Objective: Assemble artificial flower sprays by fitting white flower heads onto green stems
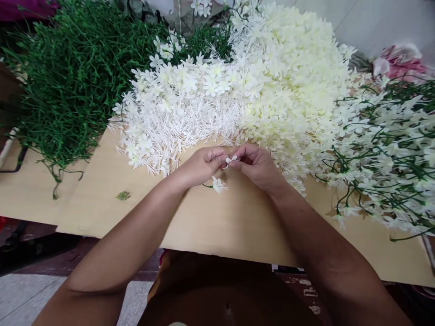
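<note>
My left hand (203,165) and my right hand (255,165) meet over the middle of a light wooden board (112,213). Between their fingertips sits a small white artificial flower (231,160). My left hand also holds a thin green stem with a white flower (217,184) hanging below the fingers. Right behind my hands lies a big heap of loose white flower heads (176,113) and a heap of cream ones (292,86).
A mound of bare green plastic stems (71,77) fills the far left. Finished green sprigs with white flowers (390,154) lie at the right. A pink cloth (399,63) sits at the far right. A small green scrap (123,195) lies on the board.
</note>
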`<state>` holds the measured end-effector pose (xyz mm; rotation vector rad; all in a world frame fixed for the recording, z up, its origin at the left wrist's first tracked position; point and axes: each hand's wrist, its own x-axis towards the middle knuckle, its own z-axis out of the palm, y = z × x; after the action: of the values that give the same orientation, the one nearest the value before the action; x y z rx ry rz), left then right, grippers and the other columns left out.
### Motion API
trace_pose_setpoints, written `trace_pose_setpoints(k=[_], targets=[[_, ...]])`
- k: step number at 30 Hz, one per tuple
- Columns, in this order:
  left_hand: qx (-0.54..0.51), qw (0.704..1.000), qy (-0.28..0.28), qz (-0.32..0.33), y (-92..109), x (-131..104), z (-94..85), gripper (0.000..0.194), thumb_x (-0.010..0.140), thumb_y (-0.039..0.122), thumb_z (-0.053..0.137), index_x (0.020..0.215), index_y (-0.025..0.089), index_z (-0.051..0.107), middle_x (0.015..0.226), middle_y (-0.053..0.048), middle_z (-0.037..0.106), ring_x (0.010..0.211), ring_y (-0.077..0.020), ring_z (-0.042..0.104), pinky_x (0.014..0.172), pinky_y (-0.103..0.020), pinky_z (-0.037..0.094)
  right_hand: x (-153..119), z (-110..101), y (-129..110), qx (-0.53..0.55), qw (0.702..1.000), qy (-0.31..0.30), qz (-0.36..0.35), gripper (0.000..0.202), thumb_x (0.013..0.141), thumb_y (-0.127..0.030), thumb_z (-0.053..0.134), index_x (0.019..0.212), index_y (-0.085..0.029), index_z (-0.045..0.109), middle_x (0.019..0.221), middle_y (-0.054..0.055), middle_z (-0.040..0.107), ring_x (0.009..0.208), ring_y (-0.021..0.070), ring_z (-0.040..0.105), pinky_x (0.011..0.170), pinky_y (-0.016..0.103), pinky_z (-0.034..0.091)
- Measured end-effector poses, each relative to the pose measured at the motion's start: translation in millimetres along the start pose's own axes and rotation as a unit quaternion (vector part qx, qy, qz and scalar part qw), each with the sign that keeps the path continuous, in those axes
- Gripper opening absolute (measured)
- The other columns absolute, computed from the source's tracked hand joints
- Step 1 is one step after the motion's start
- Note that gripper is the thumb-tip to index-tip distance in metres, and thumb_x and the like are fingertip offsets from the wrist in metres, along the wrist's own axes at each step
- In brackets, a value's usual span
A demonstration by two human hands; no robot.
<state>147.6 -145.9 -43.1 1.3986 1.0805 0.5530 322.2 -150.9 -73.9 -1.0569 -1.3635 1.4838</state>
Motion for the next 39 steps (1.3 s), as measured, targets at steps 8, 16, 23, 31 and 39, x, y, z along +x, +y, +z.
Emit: trace_pose_setpoints(k=[8,16,23,31,39], targets=[[0.013,1.0,0.011,-0.002,0.6,-1.6,1.4,0.036,0.085,0.029,0.059,0.054,0.018,0.044,0.05,0.005,0.036,0.047,-0.0074,0.033,0.049,-0.022,0.029,2.7,-0.2,0.1,-0.008,0.999,-0.031,0.011,0.044,0.057,-0.049,0.088,0.064,-0.02,0.056,0.07,-0.001,0.062,0.063,0.012,0.055,0.061,0.029,0.046],[0.018,1.0,-0.006,0.017,-1.0,-1.7,-1.0,0.041,0.08,0.043,0.063,0.053,0.018,0.046,0.05,0.005,0.038,0.047,-0.0066,0.034,0.045,-0.021,0.032,5.0,0.9,-1.8,-0.028,0.998,-0.053,0.018,0.043,0.057,-0.049,0.088,0.063,-0.02,0.058,0.064,-0.001,0.058,0.061,0.0125,0.053,0.058,0.029,0.043],[-0.003,1.0,0.029,0.008,-6.7,-0.3,-0.3,0.042,0.079,0.048,0.064,0.057,0.019,0.045,0.048,0.005,0.037,0.045,-0.0064,0.031,0.043,-0.021,0.026,7.3,7.3,-1.6,0.0,0.999,-0.007,0.04,0.044,0.054,-0.047,0.09,0.066,-0.019,0.058,0.061,-0.003,0.06,0.058,0.0114,0.055,0.059,0.028,0.046],[-0.053,0.997,0.033,0.044,-5.6,0.7,1.8,0.048,0.077,0.063,0.063,0.064,0.017,0.059,0.063,0.0,0.055,0.057,-0.0097,0.046,0.053,-0.023,0.035,5.7,-5.7,-4.0,0.12,0.99,-0.048,0.056,0.041,0.059,-0.046,0.089,0.073,-0.02,0.06,0.066,-0.003,0.067,0.065,0.0116,0.065,0.069,0.027,0.055],[-0.05,0.997,0.03,0.058,-11.7,2.0,-7.5,0.054,0.077,0.069,0.06,0.064,0.017,0.059,0.052,0.004,0.039,0.048,-0.008,0.031,0.048,-0.024,0.021,3.9,-9.2,-3.1,0.204,0.974,-0.022,0.091,0.04,0.055,-0.042,0.091,0.073,-0.02,0.064,0.067,-0.003,0.068,0.063,0.0105,0.064,0.066,0.026,0.055]])
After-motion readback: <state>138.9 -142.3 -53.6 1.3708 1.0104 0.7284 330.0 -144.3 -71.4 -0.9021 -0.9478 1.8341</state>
